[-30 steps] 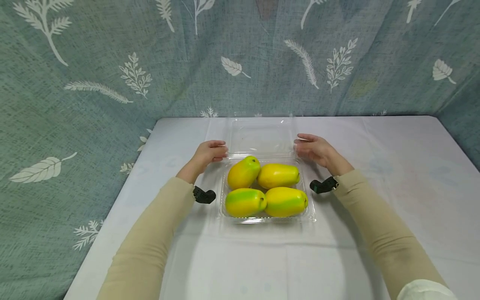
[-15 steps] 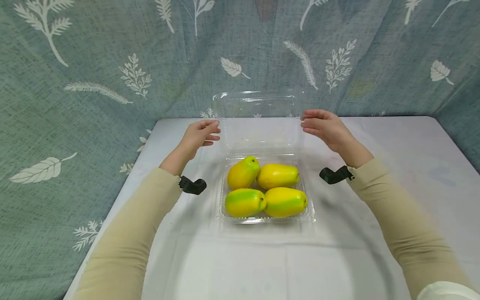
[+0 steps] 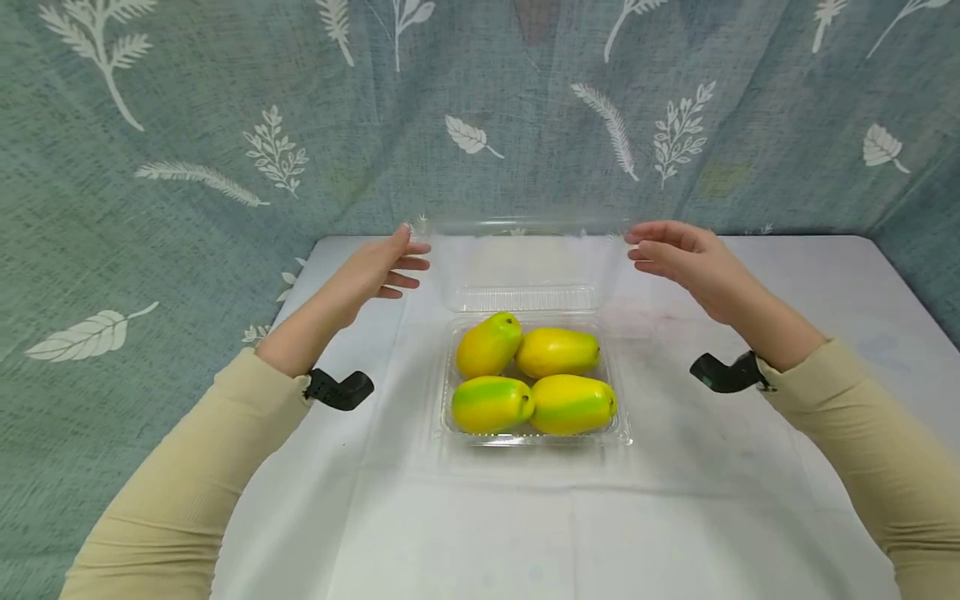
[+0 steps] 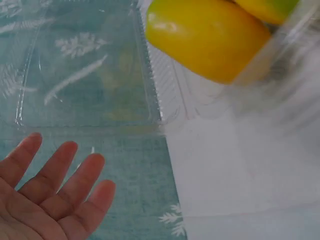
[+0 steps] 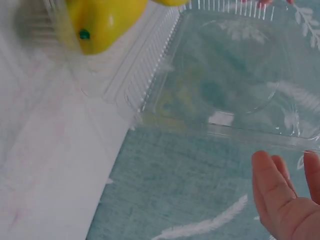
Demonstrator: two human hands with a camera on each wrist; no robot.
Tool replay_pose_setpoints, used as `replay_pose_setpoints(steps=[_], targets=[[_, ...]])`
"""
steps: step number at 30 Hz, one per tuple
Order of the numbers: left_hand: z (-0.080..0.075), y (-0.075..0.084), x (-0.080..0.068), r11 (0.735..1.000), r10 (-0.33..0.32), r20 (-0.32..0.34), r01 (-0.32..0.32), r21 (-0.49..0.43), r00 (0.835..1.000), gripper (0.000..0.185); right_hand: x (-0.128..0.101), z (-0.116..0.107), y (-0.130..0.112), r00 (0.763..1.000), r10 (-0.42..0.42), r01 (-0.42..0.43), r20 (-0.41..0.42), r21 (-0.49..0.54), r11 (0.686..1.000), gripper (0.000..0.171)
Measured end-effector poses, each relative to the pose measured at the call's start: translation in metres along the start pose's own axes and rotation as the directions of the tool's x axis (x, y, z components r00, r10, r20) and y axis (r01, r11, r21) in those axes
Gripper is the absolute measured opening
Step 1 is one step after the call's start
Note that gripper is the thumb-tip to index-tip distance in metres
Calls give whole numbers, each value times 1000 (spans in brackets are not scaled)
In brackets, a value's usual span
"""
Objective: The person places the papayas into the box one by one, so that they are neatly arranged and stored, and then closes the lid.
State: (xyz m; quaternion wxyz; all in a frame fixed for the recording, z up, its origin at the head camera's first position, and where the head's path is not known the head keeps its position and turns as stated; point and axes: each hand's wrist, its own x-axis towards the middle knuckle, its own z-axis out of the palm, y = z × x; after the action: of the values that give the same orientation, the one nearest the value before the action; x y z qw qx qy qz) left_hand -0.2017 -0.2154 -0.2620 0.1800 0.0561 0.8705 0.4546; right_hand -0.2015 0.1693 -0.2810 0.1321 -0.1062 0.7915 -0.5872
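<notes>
Table (image 3: 750, 467) under a pale cloth carries a clear clamshell box (image 3: 534, 433) at its middle, four yellow-green fruits (image 3: 534, 379) inside, its lid (image 3: 525, 258) tilted up behind. Closing seems underway; next, both palms must meet the lid edges. Left hand (image 3: 375, 271) and right hand (image 3: 686, 258) hover beside it, fingers spread, holding nothing. Wrist views alone reveal the gap between fingertips (image 4: 65, 165) and plastic.

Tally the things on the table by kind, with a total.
Yellow-green mango-shaped fruits: 4
Clear plastic hinged clamshell box, lid raised: 1
White tablecloth: 1
Total: 6
</notes>
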Motion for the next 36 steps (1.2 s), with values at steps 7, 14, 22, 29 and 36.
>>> replay_pose_setpoints(steps=[7, 14, 22, 29, 36], targets=[[4, -3, -33, 998, 11, 31, -13, 67, 999, 68, -37, 2, 7, 993, 55, -45, 103, -98, 994, 51], [18, -15, -52, 996, 75, -19, -74, 58, 997, 55, -59, 14, 16, 993, 55, -49, 104, -64, 997, 45], [42, -34, -74, 991, 74, -28, -70, 117, 997, 43, -80, 31, 36, 990, 70, -67, 122, -34, 997, 44], [60, -52, -89, 998, 42, -8, -41, 42, 999, 43, -93, 49, 61, 981, 113, -121, 159, 40, 992, 46], [83, -74, -91, 999, 8, -26, -9, -46, 1000, 41, -101, 66, 84, 969, 145, -180, 198, 175, 968, 43]])
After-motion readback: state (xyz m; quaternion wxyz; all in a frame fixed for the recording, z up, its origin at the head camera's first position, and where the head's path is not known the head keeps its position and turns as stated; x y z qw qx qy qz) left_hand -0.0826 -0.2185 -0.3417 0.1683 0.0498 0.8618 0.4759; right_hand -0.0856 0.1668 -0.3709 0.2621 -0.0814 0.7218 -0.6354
